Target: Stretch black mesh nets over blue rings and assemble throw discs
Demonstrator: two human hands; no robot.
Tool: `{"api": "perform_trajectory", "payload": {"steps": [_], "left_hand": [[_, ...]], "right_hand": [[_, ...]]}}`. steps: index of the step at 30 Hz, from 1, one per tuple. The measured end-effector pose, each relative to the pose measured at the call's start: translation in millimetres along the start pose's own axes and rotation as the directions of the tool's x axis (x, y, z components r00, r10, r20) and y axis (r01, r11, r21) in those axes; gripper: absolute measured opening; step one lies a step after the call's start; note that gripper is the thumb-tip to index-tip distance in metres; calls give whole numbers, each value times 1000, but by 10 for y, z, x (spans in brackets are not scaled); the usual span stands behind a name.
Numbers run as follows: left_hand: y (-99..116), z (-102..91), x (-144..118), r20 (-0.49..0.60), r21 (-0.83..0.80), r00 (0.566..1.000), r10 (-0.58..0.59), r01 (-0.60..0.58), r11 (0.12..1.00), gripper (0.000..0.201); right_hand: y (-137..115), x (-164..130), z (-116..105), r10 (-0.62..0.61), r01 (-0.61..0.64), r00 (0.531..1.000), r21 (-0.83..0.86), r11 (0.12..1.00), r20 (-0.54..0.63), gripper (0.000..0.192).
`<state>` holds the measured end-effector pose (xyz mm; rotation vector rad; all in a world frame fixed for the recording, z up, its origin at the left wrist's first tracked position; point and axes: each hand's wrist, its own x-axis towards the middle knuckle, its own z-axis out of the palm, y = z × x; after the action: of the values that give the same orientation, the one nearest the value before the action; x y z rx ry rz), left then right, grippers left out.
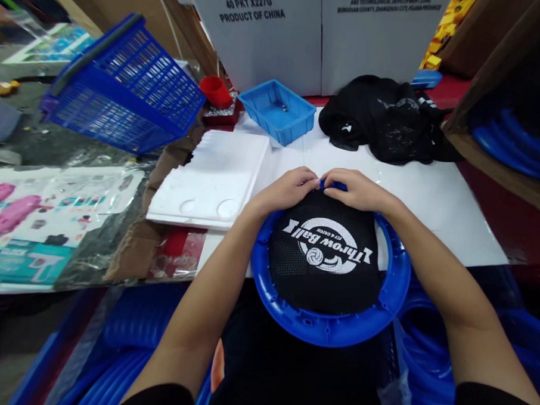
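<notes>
The fingers of both hands are curled in, thumbs and fingertips pinched close with little gap between them. The left hand (288, 188) and the right hand (360, 191) sit nearly together, both gripping the far edge of a blue ring (329, 331); whether they also pinch the fabric's edge, I cannot tell. The ring extends from the fingertips toward the person's body. Just nearer than the fingers, within the ring, lies black mesh fabric (322, 297) printed "Throw Ball" in white.

Under and around the fingers spreads a white sheet (435, 212). Left of the fingers lies a white foam slab (211, 176). Beyond them, slightly left, is a light blue tray (295, 134) with small bits inside, and past its left side a red cup (216, 92). Beyond and right of the fingers lies a crumpled black cloth (385, 124). Farther left, a blue basket (129, 89) stands tilted. Farthest ahead rises a pale printed carton (267, 53). Nearer than the fingers, low on the right, are more blue rings (428, 358).
</notes>
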<state>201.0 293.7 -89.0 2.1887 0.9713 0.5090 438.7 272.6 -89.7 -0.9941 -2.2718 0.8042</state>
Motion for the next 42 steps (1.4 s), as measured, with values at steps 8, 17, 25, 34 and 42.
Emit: {"api": "perform_trajectory", "payload": {"steps": [8, 17, 25, 34, 42], "left_hand": [[73, 71, -17, -51, 20, 998, 45, -44, 999, 17], [42, 169, 11, -82, 68, 996, 28, -23, 997, 21], [73, 171, -35, -168, 104, 984, 63, -46, 994, 15], [94, 119, -129, -78, 206, 987, 142, -123, 971, 15], [224, 25, -276, -246, 537, 956, -160, 272, 799, 29]], "right_hand": [[34, -11, 15, 131, -124, 991, 182, 976, -27, 19], [44, 46, 124, 187, -183, 977, 48, 982, -102, 16], [7, -20, 77, 155, -163, 981, -58, 985, -119, 13], [-6, -302, -343, 301, -284, 934, 112, 952, -191, 25], [-15, -572, -729, 396, -389, 916, -103, 915, 64, 38]]}}
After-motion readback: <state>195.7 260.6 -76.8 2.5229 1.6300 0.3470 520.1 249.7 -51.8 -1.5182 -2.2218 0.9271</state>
